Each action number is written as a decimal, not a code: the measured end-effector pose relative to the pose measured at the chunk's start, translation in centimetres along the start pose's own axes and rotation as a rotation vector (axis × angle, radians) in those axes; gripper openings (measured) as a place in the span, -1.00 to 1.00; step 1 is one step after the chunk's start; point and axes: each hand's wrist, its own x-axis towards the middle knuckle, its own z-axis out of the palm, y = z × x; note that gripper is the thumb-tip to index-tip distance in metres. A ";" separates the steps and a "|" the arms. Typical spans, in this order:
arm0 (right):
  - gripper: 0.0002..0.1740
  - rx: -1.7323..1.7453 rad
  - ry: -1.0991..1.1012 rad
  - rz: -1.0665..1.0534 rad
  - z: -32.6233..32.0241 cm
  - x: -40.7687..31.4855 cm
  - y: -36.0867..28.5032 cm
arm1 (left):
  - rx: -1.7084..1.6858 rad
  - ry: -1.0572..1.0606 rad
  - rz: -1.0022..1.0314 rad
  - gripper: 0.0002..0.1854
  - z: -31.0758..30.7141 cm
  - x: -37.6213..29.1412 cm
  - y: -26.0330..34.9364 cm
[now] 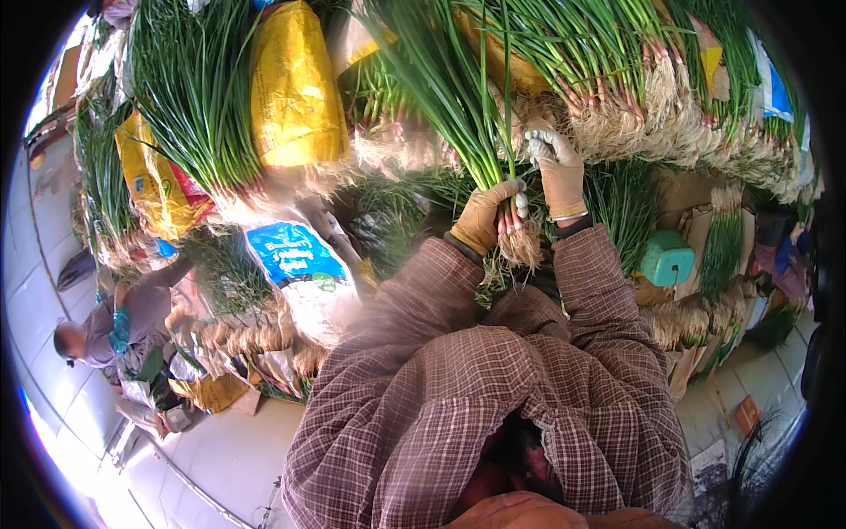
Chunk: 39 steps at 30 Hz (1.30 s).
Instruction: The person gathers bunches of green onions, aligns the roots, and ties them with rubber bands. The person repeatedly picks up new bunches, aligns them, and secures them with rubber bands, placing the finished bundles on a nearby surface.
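My left hand (486, 215), in a tan glove with whitish fingertips, is closed around a small bunch of green onions (488, 162). Their long green leaves point up and away from me, and their pinkish-white bulbs and stringy roots hang below the fist. Just right of the bunch, my right hand (558, 168), gloved alike, is raised with its fingers curled near a thin green leaf. Whether those fingers pinch anything cannot be told. Beyond both hands lies a large heap of green onions (601, 86), roots towards me.
Yellow sacks (297, 92) lie among onion piles at the upper left. A blue and white printed bag (301, 261) is left of my forearm. A teal plastic container (667, 258) stands at right. One person (125, 317) is at far left, another (783, 261) at far right.
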 end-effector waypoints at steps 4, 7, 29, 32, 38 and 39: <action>-0.68 -0.589 -0.238 -0.121 -0.3 -0.3 0.5 | 0.147 0.051 0.007 -0.73 0.2 0.0 -0.1; -0.73 -0.716 -0.134 -0.189 0.3 -1.2 0.7 | 0.211 0.107 0.001 -0.72 0.3 0.1 -0.5; -0.62 -1.278 -0.044 0.158 -5.2 8.5 -1.1 | -0.248 -0.311 0.031 -0.82 -1.0 1.4 1.3; -0.62 -1.448 -0.141 -0.067 -5.4 6.7 -2.6 | -0.240 -0.243 -0.025 -0.81 -1.5 1.9 0.8; -0.80 -1.483 -0.361 -0.542 -4.1 -1.6 -3.2 | 0.029 -0.112 0.105 -0.74 0.1 3.4 1.3; -0.81 -1.411 -0.386 -0.771 -4.2 -2.2 -2.7 | 0.025 -0.139 0.137 -0.78 0.5 3.6 1.4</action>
